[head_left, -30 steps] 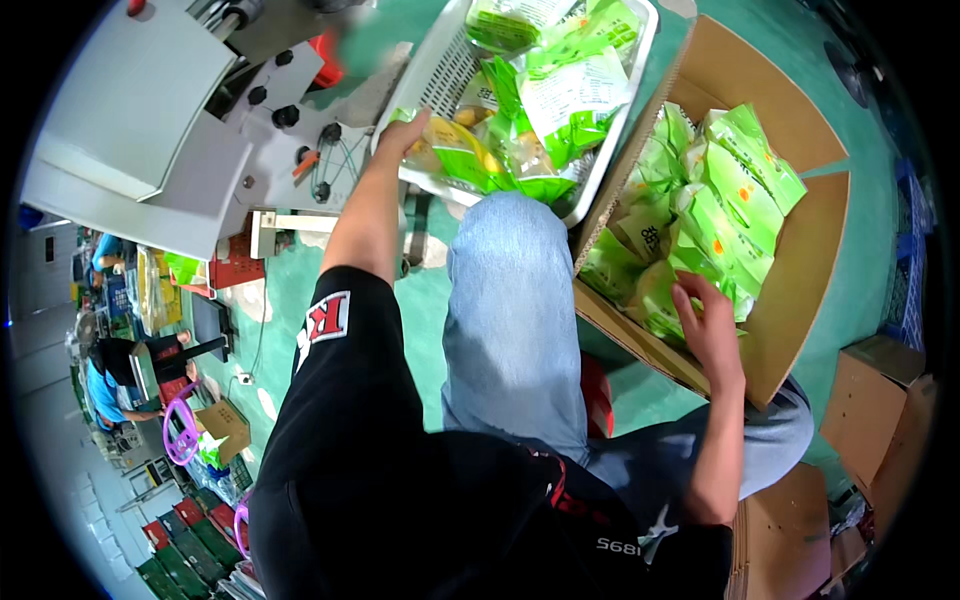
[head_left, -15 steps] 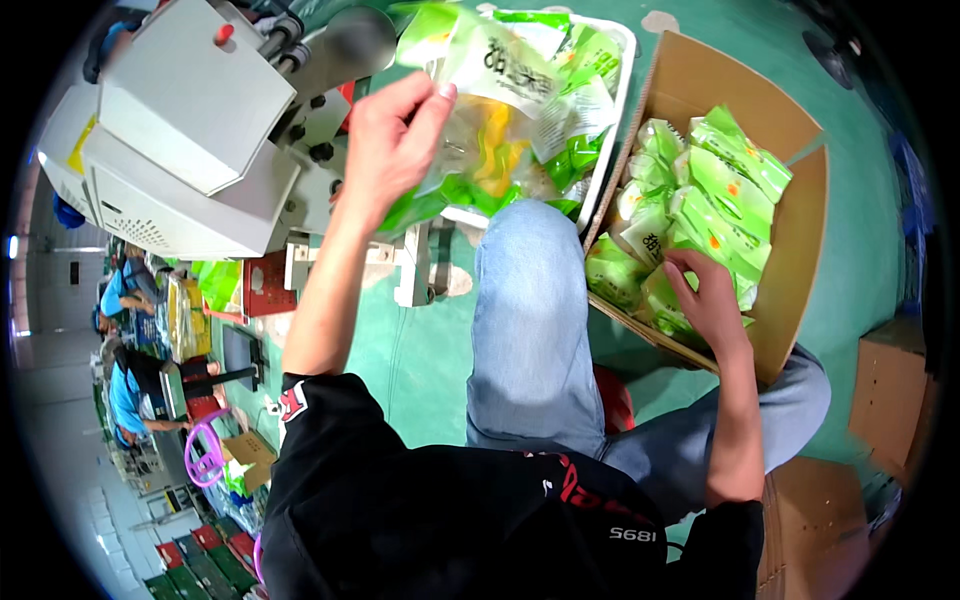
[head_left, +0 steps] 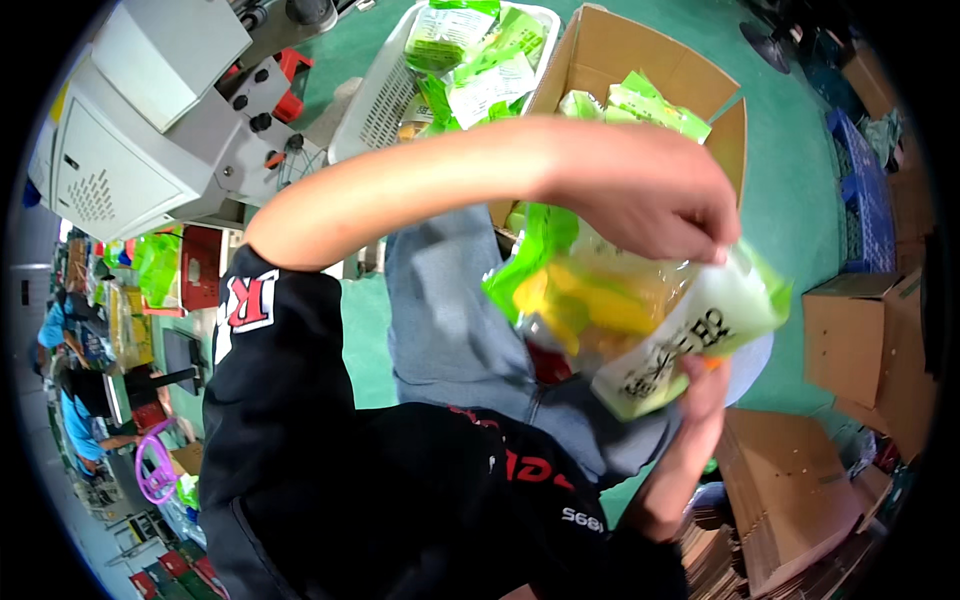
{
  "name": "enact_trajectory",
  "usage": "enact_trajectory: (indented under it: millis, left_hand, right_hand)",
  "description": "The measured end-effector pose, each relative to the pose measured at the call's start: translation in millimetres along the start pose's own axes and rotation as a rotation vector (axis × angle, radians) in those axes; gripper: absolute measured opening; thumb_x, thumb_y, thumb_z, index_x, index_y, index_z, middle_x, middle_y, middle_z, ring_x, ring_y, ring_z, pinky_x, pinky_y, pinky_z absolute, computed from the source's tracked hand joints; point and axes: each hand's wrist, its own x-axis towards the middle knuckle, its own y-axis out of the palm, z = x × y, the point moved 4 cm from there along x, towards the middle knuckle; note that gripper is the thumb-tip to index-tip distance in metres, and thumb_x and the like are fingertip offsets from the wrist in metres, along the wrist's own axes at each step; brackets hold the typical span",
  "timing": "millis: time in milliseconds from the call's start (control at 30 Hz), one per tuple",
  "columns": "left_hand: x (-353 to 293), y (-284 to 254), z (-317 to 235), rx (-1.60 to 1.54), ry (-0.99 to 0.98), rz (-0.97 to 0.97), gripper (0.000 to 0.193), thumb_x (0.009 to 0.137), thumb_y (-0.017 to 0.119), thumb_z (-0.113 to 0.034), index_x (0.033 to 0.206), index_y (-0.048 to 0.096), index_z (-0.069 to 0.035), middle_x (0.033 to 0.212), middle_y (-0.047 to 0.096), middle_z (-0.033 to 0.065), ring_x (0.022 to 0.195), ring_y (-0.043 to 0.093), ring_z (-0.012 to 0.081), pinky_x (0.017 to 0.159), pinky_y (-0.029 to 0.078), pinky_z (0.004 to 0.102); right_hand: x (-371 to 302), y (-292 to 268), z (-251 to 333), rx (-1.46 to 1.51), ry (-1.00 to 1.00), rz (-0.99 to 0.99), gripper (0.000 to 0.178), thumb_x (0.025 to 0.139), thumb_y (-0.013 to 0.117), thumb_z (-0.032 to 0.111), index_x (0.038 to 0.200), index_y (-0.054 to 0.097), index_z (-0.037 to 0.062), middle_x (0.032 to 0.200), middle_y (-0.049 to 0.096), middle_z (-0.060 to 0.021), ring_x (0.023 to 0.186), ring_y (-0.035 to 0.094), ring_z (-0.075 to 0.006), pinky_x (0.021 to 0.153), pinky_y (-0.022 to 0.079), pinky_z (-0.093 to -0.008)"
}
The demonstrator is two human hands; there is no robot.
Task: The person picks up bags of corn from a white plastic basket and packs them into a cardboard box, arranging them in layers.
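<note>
A green, white and clear plastic food bag (head_left: 650, 320) with yellow pieces showing inside hangs tilted over my lap. My left hand (head_left: 665, 205) reaches across to the right, its fingers closed on the bag's upper edge. From below, my right hand (head_left: 706, 388) grips the white printed end of the same bag; part of its fingers is hidden behind it. Beyond my left forearm stands an open cardboard box (head_left: 640, 48) holding similar bags (head_left: 655, 105), partly covered by the arm. Left of the box, a white plastic basket (head_left: 372, 108) carries more green bags (head_left: 495, 85).
A grey-white machine (head_left: 130, 150) with black knobs stands at the left. Flat cardboard (head_left: 790, 490) and a closed carton (head_left: 845, 330) are at the lower right, near a blue crate (head_left: 865, 205). People (head_left: 80, 420) work in the left background.
My left hand has carried the bag from above the basket rightward over my lap. My right hand has left the box's bags and taken hold of this bag. The view has shifted.
</note>
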Motion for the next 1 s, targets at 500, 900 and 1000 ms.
enact_trajectory:
  millis: [500, 900, 1000]
  left_hand:
    - [-103, -127, 52, 0.286, -0.333, -0.467, 0.027, 0.093, 0.049, -0.022, 0.096, 0.062, 0.001, 0.083, 0.064, 0.0157, 0.077, 0.062, 0.0235, 0.071, 0.048, 0.0333]
    - [-273, -26, 411, -0.417, -1.229, -0.505, 0.050, 0.094, 0.048, -0.054, 0.097, 0.059, -0.005, 0.088, 0.061, 0.0030, 0.070, 0.059, 0.0125, 0.055, 0.049, 0.0296]
    - [-251, 10, 471, -0.726, -1.462, -0.597, 0.074, 0.084, 0.043, -0.075, 0.093, 0.053, -0.002, 0.078, 0.053, 0.0031, 0.064, 0.057, 0.0154, 0.056, 0.051, 0.0295]
  right_hand:
    - [104, 130, 115, -0.473, -0.203, 0.147, 0.050, 0.088, 0.067, 0.033, 0.121, 0.057, -0.0035, 0.112, 0.064, -0.0163, 0.101, 0.061, -0.0225, 0.090, 0.046, -0.0329]
    - [255, 237, -81, -1.296, 0.326, 0.829, 0.086, 0.080, 0.050, 0.073, 0.124, 0.057, -0.0001, 0.114, 0.063, -0.0246, 0.093, 0.067, -0.0361, 0.062, 0.057, -0.0446]
    - [270, 230, -127, -1.365, 0.033, 0.859, 0.072, 0.083, 0.054, 0.064, 0.123, 0.057, 0.0041, 0.108, 0.065, -0.0209, 0.082, 0.068, -0.0340, 0.053, 0.058, -0.0415]
